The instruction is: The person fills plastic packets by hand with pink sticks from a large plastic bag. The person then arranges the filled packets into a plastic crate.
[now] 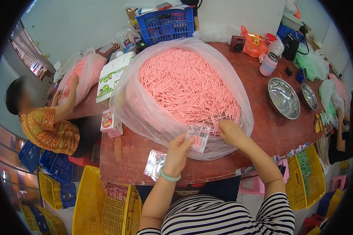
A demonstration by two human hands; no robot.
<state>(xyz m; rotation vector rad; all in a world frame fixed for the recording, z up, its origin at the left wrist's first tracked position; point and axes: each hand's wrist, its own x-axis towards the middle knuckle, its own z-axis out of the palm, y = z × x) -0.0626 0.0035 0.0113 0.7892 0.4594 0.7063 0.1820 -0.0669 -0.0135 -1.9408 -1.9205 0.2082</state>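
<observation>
A small printed packet (198,137) is pinched in my left hand (177,152), above the front edge of a large clear plastic bag (125,102). Pink sticks (184,82) fill the bag in a loose heap. My right hand (230,132) is at the heap's front edge, just right of the packet, with its fingers bent among the sticks; what they hold, if anything, is hidden. Silvery packets (155,163) lie on the red table (121,156) beside my left wrist.
Steel bowls (283,98), a pink flask (268,64) and a small radio (237,44) stand right. Printed boxes (111,122) sit left. A blue crate (164,25) is behind. Yellow crates (88,196) stand below. One person (47,125) works left, another at far right.
</observation>
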